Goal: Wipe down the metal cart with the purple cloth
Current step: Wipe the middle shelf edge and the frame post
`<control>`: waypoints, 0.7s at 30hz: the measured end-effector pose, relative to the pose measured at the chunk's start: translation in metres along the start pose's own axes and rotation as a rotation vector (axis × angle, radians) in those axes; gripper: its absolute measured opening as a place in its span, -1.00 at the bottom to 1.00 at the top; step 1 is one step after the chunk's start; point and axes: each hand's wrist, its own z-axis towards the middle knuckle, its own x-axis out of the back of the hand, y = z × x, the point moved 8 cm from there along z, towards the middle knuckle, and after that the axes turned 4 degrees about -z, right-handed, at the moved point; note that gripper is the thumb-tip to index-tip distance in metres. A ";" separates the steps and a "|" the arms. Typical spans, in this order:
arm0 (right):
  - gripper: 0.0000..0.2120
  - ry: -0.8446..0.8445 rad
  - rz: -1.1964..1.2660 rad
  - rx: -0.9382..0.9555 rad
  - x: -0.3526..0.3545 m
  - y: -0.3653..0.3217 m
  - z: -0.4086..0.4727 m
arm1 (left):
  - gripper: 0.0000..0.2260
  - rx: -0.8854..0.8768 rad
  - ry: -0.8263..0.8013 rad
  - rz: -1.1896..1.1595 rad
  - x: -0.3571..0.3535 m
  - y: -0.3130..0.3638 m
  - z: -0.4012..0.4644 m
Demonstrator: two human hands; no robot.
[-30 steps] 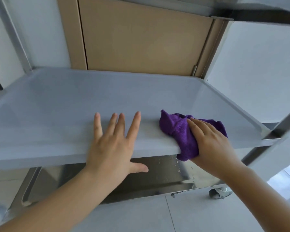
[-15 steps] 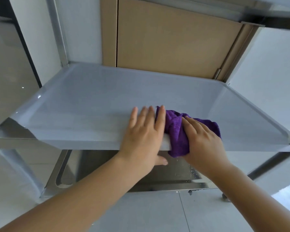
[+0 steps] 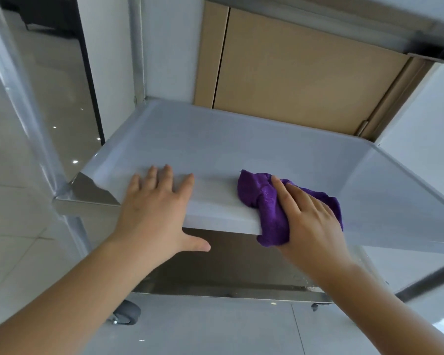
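The metal cart's middle shelf is a pale grey tray with a raised rim. The purple cloth is bunched and draped over the front rim, hanging a little below it. My right hand lies on the cloth with straight fingers and presses it against the rim; its thumb is hidden. My left hand rests flat on the front rim to the left of the cloth, fingers spread on top and thumb under the edge, apart from the cloth.
The cart's upright post stands at the left and the top shelf hangs overhead. Below are the shiny bottom shelf and a grey caster wheel. A tan wooden door is behind the cart, on a tiled floor.
My left hand, which touched the cloth half a second ago, has slid left along the front rim. My right hand stays on the cloth at the rim. The view has swung left.
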 end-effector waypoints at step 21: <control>-0.24 0.039 0.013 -0.023 -0.003 -0.097 0.031 | -0.03 0.085 0.288 0.031 0.019 -0.076 -0.052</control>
